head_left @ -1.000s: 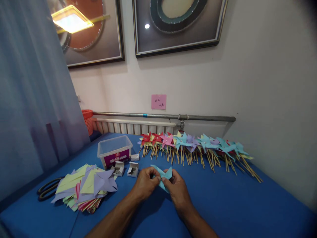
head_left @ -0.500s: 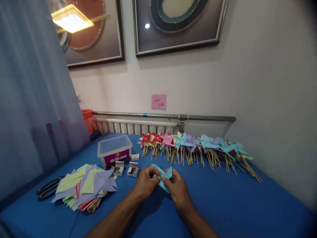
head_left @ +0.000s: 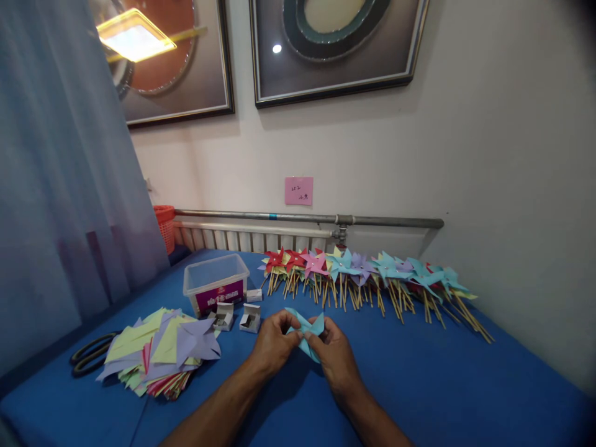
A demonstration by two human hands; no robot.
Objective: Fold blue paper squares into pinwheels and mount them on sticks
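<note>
A light-blue paper pinwheel (head_left: 307, 325) is held between my two hands above the blue table, its blades folded in toward the middle. My left hand (head_left: 275, 340) grips its left side, with the thumb near the centre. On the other side, my right hand (head_left: 336, 352) pinches the paper, its thumb also close to the centre. Both hands are closed on the paper; some fingers are hidden behind it. Just left of my left hand stands a small open white box (head_left: 250, 319), with another open box (head_left: 224, 318) beside it.
Finished pinwheels on sticks (head_left: 342, 266) lie in a long row at the back. A pile of cut paper (head_left: 162, 347) covers the handles' side of black scissors (head_left: 93, 354) at left. A clear plastic tub (head_left: 216, 276) stands behind the boxes, near a radiator (head_left: 251, 239).
</note>
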